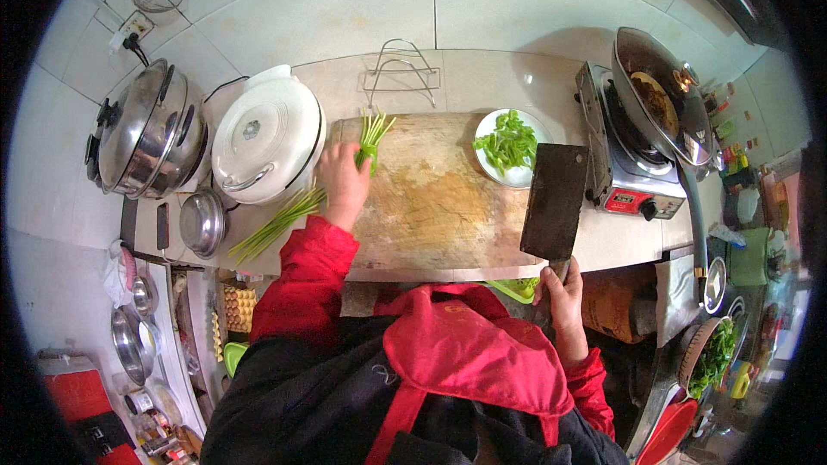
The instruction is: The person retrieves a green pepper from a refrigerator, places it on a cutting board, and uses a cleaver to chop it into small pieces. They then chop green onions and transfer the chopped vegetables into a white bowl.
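Note:
My left hand (345, 182) lies at the left edge of the wooden cutting board (446, 206), its fingers against a short bunch of green stalks (371, 145). Whether the fingers grip the bunch or only touch it is unclear. Longer green stalks (284, 223) lie on the counter just left of that wrist. In my right hand (561, 290) is the handle of a cleaver (554, 200), its broad dark blade raised near the board's right side. Behind the blade, a white plate (492, 172) holds cut green leaves (509, 141) at the board's back right corner.
A portable gas stove (597, 135) with a lidded wok (636, 103) stands at the right. On the left are a white electric pan (265, 135), a steel steamer pot (145, 135) and a small steel bowl (201, 223). A wire rack (402, 77) stands behind the board.

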{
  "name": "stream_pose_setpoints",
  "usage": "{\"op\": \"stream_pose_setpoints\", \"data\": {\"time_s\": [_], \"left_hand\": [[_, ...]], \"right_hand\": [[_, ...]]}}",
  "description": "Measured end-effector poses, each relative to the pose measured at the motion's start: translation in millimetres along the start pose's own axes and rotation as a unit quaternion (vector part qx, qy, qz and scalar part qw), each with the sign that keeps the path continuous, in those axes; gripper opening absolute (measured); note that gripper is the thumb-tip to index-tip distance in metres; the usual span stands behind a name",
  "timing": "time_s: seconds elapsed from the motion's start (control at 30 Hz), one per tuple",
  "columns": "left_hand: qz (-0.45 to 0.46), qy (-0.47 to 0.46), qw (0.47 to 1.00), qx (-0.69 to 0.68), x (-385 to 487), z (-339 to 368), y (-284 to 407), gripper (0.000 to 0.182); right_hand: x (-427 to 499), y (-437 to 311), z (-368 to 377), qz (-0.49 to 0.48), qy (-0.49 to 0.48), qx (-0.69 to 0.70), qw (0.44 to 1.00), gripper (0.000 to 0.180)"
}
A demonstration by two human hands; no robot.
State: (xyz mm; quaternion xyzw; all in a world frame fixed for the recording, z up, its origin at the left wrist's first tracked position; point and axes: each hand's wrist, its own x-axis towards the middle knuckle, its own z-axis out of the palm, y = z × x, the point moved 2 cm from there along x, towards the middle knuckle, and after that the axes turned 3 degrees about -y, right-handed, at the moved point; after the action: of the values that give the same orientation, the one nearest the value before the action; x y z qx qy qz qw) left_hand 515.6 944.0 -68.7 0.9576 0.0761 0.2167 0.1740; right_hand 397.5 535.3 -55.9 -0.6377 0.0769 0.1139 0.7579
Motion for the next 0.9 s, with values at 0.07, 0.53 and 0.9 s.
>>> {"op": "stream_pose_setpoints", "data": {"time_s": [0.07,0.53,0.9], "left_hand": [[-0.067,-0.112,0.99,0.046,-17,-4,-11,0.034],[-0.014,-0.359,0.881,-0.309,-50,12,34,0.022],[0.137,-0.132,0.965,-0.177,-7,49,43,0.013]], "right_hand": [[2,5,3,0.005,-0.018,-0.017,1.0,0.014],[15,-2,42,0.035,-0.115,-0.083,0.989,0.016],[2,-23,34,0.007,-0.079,-0.357,0.931,0.032]]}}
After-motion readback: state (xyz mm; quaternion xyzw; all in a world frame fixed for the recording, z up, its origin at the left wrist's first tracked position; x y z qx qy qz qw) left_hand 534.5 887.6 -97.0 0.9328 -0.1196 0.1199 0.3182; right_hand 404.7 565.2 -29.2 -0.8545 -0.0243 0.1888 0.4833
